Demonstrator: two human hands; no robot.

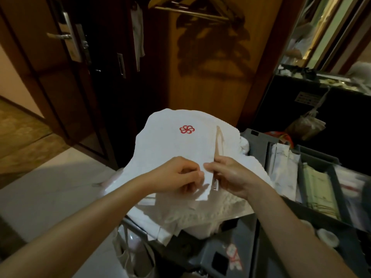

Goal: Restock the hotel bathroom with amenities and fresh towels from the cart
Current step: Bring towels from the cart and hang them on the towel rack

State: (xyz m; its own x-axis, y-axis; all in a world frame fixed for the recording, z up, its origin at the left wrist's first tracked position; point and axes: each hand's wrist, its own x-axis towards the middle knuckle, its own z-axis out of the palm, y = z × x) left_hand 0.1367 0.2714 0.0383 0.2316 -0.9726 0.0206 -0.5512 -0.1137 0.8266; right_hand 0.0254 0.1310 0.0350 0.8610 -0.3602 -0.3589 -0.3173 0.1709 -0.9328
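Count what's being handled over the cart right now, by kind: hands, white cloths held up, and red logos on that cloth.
Hands: 2, left hand and right hand
White cloths held up: 1, the cloth
Red logos: 1, the logo
Total: 4

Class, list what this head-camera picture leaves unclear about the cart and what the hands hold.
- Cart tray packets: print too small and blurred to read.
- The thin brown-handled item at the right hand: mostly hidden behind the white cloth.
- Cart's lower shelves: cut off by the bottom edge.
- Left hand fingertips: tucked under cloth.
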